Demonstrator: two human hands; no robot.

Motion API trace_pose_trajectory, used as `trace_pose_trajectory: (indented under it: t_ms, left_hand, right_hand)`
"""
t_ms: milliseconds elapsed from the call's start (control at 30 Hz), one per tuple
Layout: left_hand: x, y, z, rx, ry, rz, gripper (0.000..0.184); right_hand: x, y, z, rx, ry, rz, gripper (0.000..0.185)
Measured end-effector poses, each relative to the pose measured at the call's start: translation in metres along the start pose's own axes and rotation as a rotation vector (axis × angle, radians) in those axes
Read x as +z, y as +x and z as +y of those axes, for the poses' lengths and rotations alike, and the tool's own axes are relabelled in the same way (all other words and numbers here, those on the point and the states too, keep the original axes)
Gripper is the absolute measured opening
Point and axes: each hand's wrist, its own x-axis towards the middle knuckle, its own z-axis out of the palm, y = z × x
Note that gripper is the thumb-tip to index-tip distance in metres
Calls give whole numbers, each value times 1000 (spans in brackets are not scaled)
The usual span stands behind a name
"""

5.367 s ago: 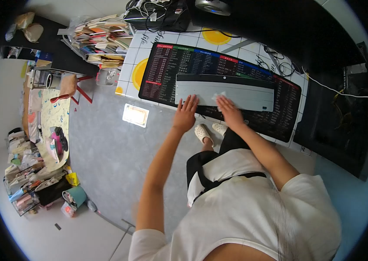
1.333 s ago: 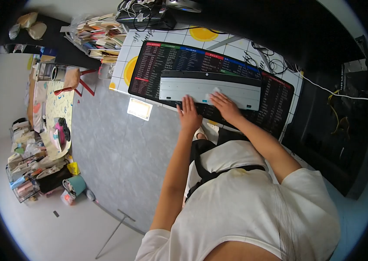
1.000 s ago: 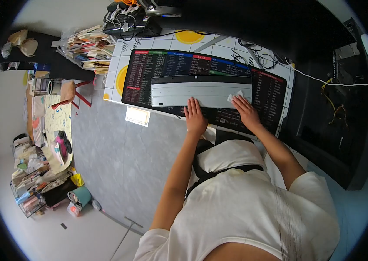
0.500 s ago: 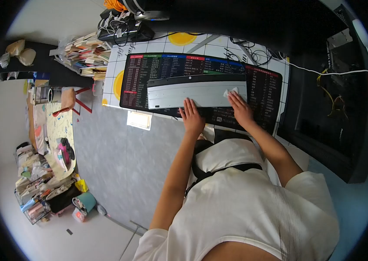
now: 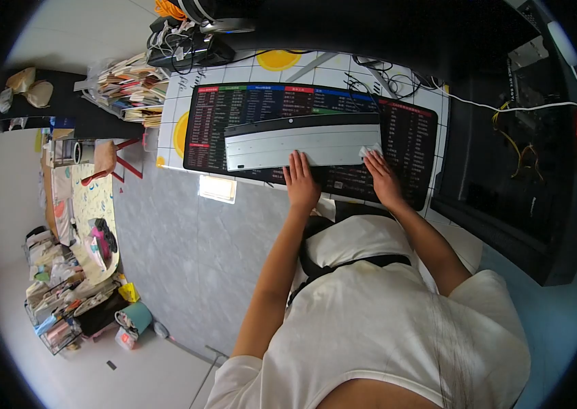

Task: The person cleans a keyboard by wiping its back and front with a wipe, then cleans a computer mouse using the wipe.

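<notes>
A dark printed mat is overlaid by a long pale panel, probably light, stiff and smooth, best gripped at its left and right ends. Its near edge is covered by the fingers of the left hand, spread flat, nothing grasped. At its right end, a white wipe is covered by the extended fingertips of the right hand; whether pinched or pressed cannot be told.

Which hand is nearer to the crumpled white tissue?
Right: the right hand has its fingertips against the tissue; the left hand is farther left, fingers on the long, flat grey-and-black panel.
</notes>
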Motion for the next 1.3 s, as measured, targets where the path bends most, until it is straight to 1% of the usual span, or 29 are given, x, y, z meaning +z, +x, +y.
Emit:
trace_pose_trajectory:
  t_ms: [67,133,167,200,267,300,333,400,433,567,633,667,733,767,800,867,933,1000,1067,1133,1200,1233,1300]
  left_hand:
    - [-2,0,3,-2,-28,-1,92]
    - [-8,-2,8,-31,-89,-5,83]
    - [-9,-1,9,-32,-89,-7,83]
    - [-8,-1,8,-25,-56,-11,83]
    - [-9,-1,4,-16,-18,-9,83]
    - [-9,0,4,-19,-27,-11,83]
    - [-8,-1,5,-24,-37,-16,82]
    - [-5,-2,4,-17,-34,-3,82]
    - [-5,-2,3,-3,-26,19,82]
    - [-6,2,4,-38,-76,-14,83]
    - [-5,0,4,-42,-101,-15,84]
    - [-5,1,5,-43,-105,-12,84]
    - [-3,0,3,-35,-118,-1,85]
    - [-2,-1,3,-38,-118,-3,85]
    - [-1,0,3,-24,-127,6,87]
    - [-2,0,0,-16,-129,20,90]
    - [-7,0,-4,-9,-145,-46,89]
    - [-7,-4,-10,13,-164,-11,87]
    - [-5,-6,-18,37,-116,17,86]
    - [-12,-9,-25,14,-133,10,84]
    - [-15,-15,-38,-98,-147,29,83]
    - [-16,-16,-46,-138,-137,58,82]
    - [-19,-18,-65,-145,-108,78,81]
  right_hand:
    - [2,6,2,7,-8,-18,51]
    - [4,16,-1,-60,14,-87,51]
    - [5,21,-2,-117,-53,-77,51]
    - [6,21,1,-117,-48,-79,51]
    - [6,22,9,-101,-16,-71,51]
    - [4,26,11,21,3,-78,51]
    - [4,33,15,14,-1,-79,51]
    - [3,51,20,160,85,36,50]
    - [4,61,23,115,75,22,48]
    - [4,61,21,99,121,80,47]
    - [0,41,9,149,166,141,39]
    - [-2,35,5,145,162,141,39]
    - [0,25,-1,-42,133,32,35]
    - [6,26,-6,-131,128,-12,41]
    - [9,29,-11,-199,123,-65,41]
    - [15,37,-20,-181,69,-46,42]
    - [24,43,-25,-182,95,-55,43]
    - [31,45,-33,-181,115,-70,44]
    - [36,51,-42,-199,50,-127,44]
    - [46,60,-52,-241,67,-123,44]
    - [56,68,-67,-244,106,-188,48]
    - [58,72,-74,-248,132,-201,46]
    - [66,83,-92,-273,124,-208,45]
